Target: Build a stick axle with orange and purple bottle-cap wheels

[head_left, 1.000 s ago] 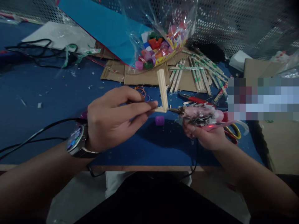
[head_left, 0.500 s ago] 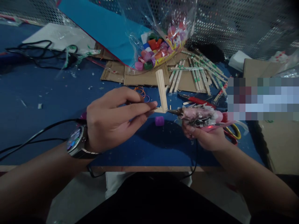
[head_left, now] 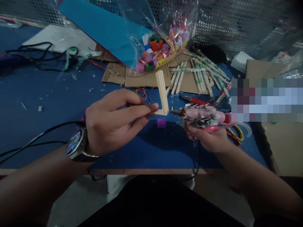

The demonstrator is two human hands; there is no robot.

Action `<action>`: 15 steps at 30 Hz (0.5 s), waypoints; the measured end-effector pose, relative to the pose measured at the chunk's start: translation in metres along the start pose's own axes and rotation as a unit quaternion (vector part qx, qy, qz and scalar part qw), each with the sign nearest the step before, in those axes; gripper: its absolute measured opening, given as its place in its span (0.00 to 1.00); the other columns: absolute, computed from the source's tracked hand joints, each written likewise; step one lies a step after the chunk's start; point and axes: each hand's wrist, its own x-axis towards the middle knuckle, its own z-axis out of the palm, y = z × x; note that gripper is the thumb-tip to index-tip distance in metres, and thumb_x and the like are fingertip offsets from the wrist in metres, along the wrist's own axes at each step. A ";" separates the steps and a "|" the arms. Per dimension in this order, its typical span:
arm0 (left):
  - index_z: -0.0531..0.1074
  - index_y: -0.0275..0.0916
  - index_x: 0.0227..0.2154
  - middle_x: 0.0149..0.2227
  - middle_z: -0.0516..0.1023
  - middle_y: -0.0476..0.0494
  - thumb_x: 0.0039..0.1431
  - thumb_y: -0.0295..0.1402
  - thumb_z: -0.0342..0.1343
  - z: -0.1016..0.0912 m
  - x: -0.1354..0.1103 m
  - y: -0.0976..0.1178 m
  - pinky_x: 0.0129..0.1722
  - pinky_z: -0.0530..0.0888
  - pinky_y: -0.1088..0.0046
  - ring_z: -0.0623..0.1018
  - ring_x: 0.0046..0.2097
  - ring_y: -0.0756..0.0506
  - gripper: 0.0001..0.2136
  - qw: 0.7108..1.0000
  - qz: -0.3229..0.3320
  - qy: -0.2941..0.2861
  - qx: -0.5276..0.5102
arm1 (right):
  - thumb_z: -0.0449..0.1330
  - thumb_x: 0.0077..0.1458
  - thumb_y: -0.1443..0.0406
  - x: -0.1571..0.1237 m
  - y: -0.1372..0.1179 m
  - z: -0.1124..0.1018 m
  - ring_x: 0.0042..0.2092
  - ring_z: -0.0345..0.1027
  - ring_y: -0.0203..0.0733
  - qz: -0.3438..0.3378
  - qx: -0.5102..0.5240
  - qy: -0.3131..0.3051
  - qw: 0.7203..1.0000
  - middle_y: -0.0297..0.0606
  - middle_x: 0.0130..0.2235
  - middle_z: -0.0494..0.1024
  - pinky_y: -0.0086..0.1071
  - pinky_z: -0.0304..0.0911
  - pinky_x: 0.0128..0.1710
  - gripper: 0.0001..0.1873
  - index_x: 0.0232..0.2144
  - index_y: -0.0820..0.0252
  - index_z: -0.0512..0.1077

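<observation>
Left hand (head_left: 115,118) pinches stick frame (head_left: 165,105) — long leg (head_left: 161,88) points away; right hand (head_left: 208,138) grips glue gun (head_left: 203,116) — nozzle (head_left: 175,112) right of frame's corner.

One camera, on the person's head
It faces forward and down, close above the table (head_left: 63,94), from lap (head_left: 137,205) to mesh panel (head_left: 220,31).

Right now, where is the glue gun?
In the head view, the pink glue gun is right of centre, in the right hand, nozzle toward the wooden sticks.
</observation>
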 end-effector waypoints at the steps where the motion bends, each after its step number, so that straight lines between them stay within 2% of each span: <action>1: 0.84 0.46 0.47 0.38 0.85 0.46 0.68 0.27 0.69 0.000 0.000 0.000 0.39 0.86 0.67 0.86 0.39 0.45 0.09 1.000 -0.005 -0.002 0.001 | 0.74 0.62 0.45 0.000 0.000 0.000 0.26 0.69 0.41 -0.002 0.000 0.001 1.000 0.34 0.27 0.76 0.37 0.67 0.23 0.21 0.36 0.55 0.79; 8: 0.84 0.46 0.47 0.38 0.85 0.47 0.70 0.27 0.68 -0.001 0.000 0.000 0.38 0.86 0.68 0.86 0.39 0.46 0.08 1.000 0.005 0.000 0.009 | 0.74 0.63 0.46 0.000 -0.001 0.001 0.26 0.68 0.41 -0.017 -0.002 0.004 1.000 0.34 0.27 0.76 0.37 0.67 0.23 0.19 0.39 0.54 0.80; 15: 0.84 0.43 0.48 0.38 0.85 0.44 0.69 0.28 0.68 -0.001 0.000 0.001 0.39 0.86 0.65 0.86 0.39 0.44 0.07 1.000 0.002 -0.016 -0.010 | 0.72 0.66 0.50 0.000 -0.005 0.004 0.26 0.67 0.42 -0.034 -0.011 -0.029 0.999 0.34 0.27 0.76 0.36 0.64 0.21 0.14 0.44 0.50 0.83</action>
